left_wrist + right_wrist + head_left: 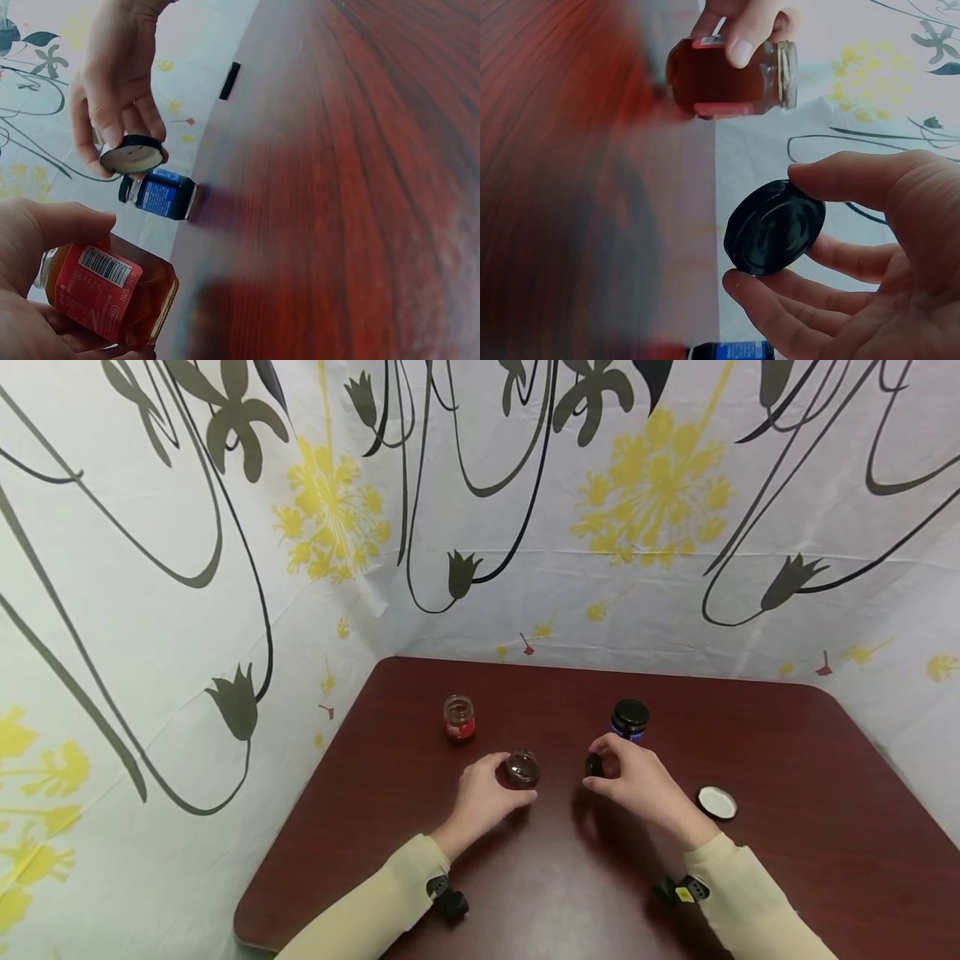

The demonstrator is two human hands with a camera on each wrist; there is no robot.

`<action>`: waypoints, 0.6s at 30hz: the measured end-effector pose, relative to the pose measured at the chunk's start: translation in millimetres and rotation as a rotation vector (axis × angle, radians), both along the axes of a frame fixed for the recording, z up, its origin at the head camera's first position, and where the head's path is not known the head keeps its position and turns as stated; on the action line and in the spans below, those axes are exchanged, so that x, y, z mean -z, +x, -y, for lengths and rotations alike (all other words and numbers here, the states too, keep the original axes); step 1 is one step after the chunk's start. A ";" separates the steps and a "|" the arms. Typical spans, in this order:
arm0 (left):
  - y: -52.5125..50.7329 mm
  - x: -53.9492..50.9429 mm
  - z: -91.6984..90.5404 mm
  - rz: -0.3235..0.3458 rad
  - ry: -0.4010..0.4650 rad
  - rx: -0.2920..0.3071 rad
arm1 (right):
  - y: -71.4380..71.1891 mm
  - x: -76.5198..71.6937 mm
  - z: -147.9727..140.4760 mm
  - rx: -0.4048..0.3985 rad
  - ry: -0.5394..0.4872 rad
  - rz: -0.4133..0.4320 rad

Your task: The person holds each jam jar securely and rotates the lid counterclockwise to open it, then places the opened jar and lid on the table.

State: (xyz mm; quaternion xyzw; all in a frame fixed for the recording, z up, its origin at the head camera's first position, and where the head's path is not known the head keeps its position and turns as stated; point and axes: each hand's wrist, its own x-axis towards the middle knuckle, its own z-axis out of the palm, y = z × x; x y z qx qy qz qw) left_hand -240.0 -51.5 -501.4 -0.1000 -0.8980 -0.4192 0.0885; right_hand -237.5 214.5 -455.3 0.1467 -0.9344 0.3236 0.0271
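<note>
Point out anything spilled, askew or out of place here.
No spill shows. Mildly odd: a loose lid lies white underside up on the table beside the right hand, while the far-left jar stands uncovered.

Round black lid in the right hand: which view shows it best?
The right wrist view: the round black lid looks largest there, outer face showing. The left wrist view shows its pale inside; the head view, only a dark sliver.

dk-red tbl | wht floral bkdrp | blue-lbl jar | red-lbl jar, rear L
</note>
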 end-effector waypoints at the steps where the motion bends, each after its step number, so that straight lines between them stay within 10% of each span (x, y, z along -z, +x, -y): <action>1: -0.3 0.4 1.1 0.002 -0.001 -0.002 | 0.8 0.6 -1.9 0.002 0.006 0.002; 18: -6.2 5.6 20.4 0.011 0.019 -0.044 | 7.6 8.9 -31.6 0.084 0.085 -0.032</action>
